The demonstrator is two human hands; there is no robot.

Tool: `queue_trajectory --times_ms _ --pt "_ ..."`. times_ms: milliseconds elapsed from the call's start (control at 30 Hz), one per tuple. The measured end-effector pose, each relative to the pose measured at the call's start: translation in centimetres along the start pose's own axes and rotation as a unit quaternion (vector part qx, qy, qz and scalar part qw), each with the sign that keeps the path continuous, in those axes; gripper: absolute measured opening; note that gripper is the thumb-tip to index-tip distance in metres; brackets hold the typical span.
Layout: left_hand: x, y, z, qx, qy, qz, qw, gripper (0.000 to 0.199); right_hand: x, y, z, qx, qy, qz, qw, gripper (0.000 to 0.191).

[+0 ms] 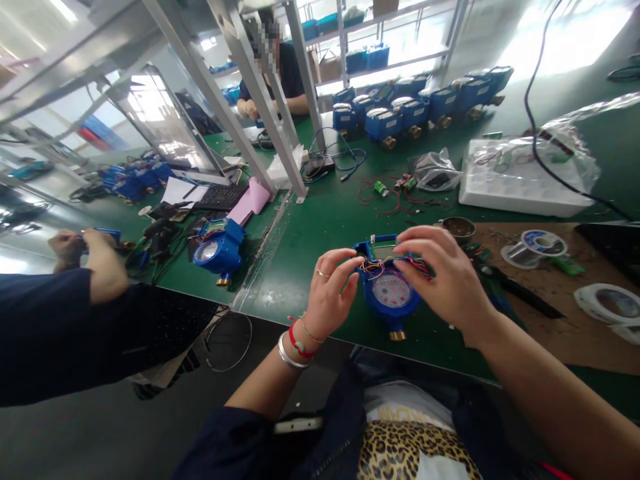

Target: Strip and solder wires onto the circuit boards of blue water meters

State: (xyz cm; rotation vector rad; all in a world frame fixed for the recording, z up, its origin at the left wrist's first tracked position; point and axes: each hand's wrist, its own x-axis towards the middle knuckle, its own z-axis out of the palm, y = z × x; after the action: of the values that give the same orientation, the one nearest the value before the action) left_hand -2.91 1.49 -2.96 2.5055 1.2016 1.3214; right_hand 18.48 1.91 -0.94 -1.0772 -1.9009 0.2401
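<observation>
In front of me on the green bench sits a blue water meter (pixel 393 291), its round dial up and its brass fitting toward me. Its upper housing is uncovered, showing a green circuit board with a small display (pixel 384 252) and thin coloured wires (pixel 373 266). My left hand (pixel 327 293) is closed at the housing's left corner, fingertips pinching at the wires. At the right end of the board, my right hand (pixel 440 277) grips with the fingers above and thumb below, by the wires. Its fingertips partly cover the housing's right side.
Right of the meter lie a solder spool (pixel 535 250), a metal tin (pixel 459 228) and tools on a brown board. Behind are a white foam tray (pixel 525 177), loose wired parts and several blue meters (pixel 400 113). Another meter (pixel 219 247) and a co-worker's arms (pixel 107 267) are left.
</observation>
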Motion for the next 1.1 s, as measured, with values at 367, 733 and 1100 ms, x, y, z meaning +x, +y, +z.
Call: queue_trajectory --times_ms 367,733,1100 --pt "2.4 1.1 0.3 -0.086 0.004 -0.012 0.996 0.020 -0.9 -1.0 0.8 -0.106 0.003 -0.065 0.992 0.005" --pt "3.9 2.1 2.4 -0.145 -0.091 -0.020 0.985 0.011 -2.0 -1.3 0.3 -0.079 0.072 0.010 0.994 0.005" --pt "3.8 2.3 2.9 -0.237 -0.099 -0.168 0.952 0.005 -2.0 -1.0 0.1 0.014 0.103 0.135 0.985 0.010"
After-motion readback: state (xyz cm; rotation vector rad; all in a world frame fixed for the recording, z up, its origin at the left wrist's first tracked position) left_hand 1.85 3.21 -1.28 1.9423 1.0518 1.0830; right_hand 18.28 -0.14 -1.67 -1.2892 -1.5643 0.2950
